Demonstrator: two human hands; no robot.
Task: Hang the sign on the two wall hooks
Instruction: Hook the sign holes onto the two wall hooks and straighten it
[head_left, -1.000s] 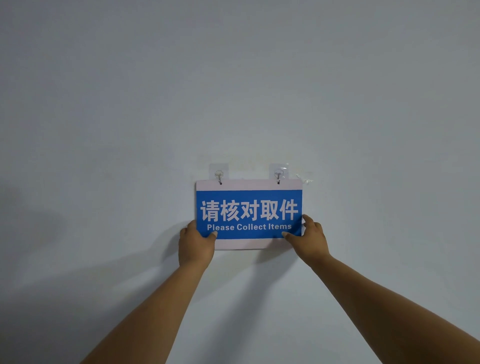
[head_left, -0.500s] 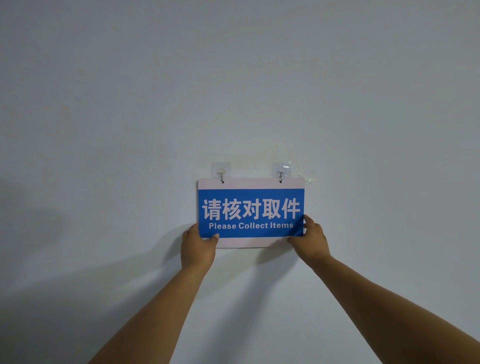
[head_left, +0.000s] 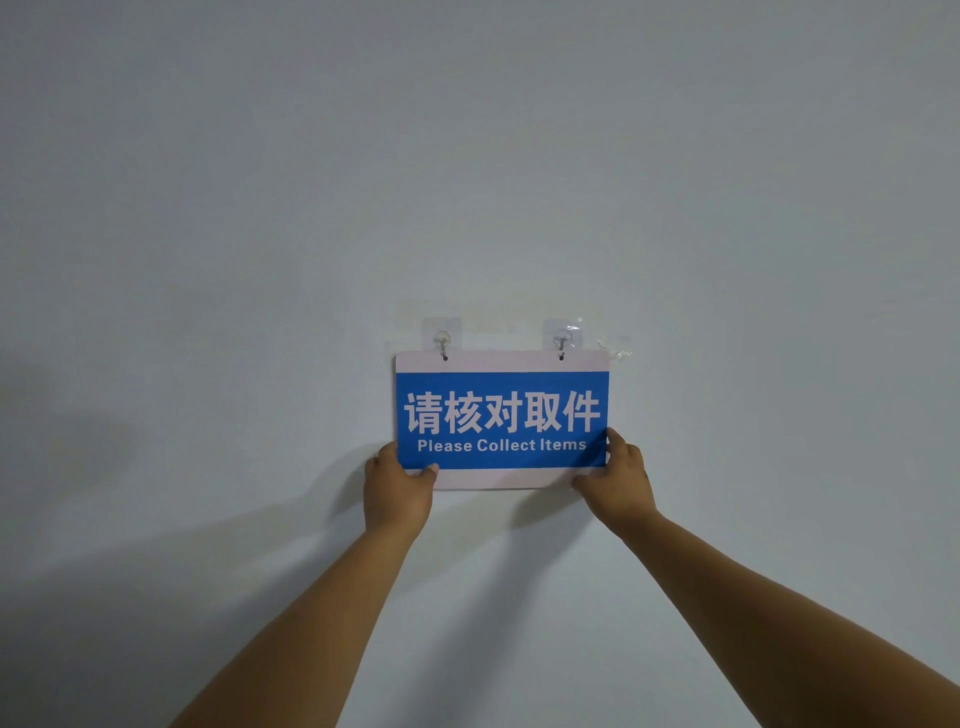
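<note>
So the sign (head_left: 501, 420) is up against the wall (head_left: 467, 182), a flat rectangular card with rounded corners, pale pinkish border and a blue panel with white Chinese characters and "Please Collect Items" under them. It looks thin and smooth, like laminated card or plastic, and it sits pretty much level.

Two small holes along the top edge line up with the two hooks. The left hook (head_left: 442, 340) and right hook (head_left: 561, 340) are the clear stick-on kind, a see-through square pad with a little metal-looking hook in the middle. Each hook tip seems to poke through its hole, though it's too small to be sure. Some crinkled clear film (head_left: 615, 347) is stuck to the wall just right of the right hook.

Left hand (head_left: 397, 493) pinches the lower left corner, thumb on the front, the other fingers hidden behind. Right hand (head_left: 618, 488) is clamped on the lower right corner.

Wall is plain, matte, pale grey-white, with soft shadows of the arms falling to the left.
</note>
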